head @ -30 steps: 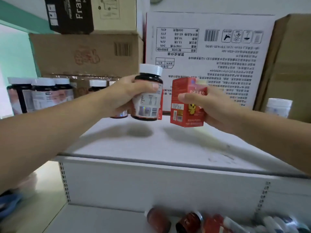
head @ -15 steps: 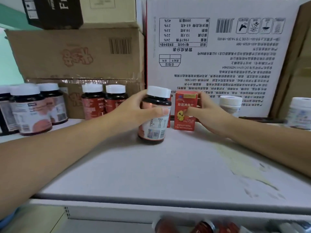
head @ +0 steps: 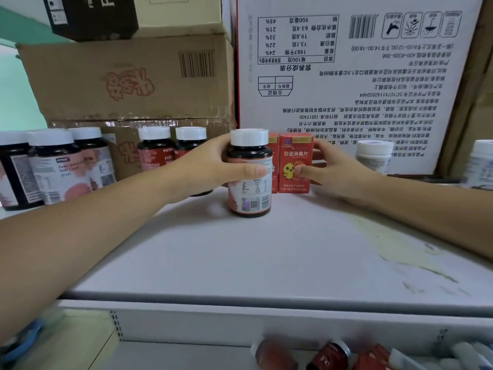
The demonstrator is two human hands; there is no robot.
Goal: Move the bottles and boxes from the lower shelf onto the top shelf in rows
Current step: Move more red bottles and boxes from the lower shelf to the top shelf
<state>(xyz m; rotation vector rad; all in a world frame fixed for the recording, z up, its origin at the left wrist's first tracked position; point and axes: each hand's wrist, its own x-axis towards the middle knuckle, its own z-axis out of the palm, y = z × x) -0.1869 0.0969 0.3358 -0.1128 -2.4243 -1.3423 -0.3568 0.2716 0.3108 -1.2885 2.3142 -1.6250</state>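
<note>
A dark bottle [head: 249,177] with a white cap is standing upright on the top shelf [head: 266,249], touching the red box [head: 295,164] beside it. The left hand [head: 213,166] is wrapping its fingers [head: 253,172] around the bottle; the right hand [head: 336,172] is pinching the box's sides.

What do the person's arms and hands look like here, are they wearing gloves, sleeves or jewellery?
Both arms are bare as far as the picture shows: no sleeves reach into view. The left hand and the right hand wear no gloves, and no rings, watch or bracelets are visible. The thumbnails look short and unpainted. No markings show on either forearm.
</note>
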